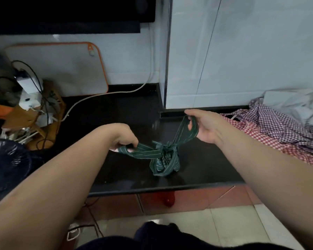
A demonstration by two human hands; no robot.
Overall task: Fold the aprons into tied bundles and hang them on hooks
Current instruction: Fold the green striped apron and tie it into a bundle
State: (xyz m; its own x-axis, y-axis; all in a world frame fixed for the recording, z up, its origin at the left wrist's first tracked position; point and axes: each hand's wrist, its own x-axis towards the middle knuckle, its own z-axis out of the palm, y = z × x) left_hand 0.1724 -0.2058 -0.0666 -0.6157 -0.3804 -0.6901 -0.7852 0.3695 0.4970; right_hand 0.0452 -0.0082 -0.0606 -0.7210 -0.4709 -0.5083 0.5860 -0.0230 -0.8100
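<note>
A green striped apron stands as a small rolled bundle on the black countertop, with its straps knotted on top. My left hand grips one strap end out to the left of the bundle. My right hand holds the other strap, looped over its fingers, up and to the right. Both straps run taut from the knot.
Red and purple checked aprons lie heaped at the right with a pale cloth behind. A white board with orange trim leans on the wall. Cables, a charger and clutter fill the left. A fan sits at the left edge.
</note>
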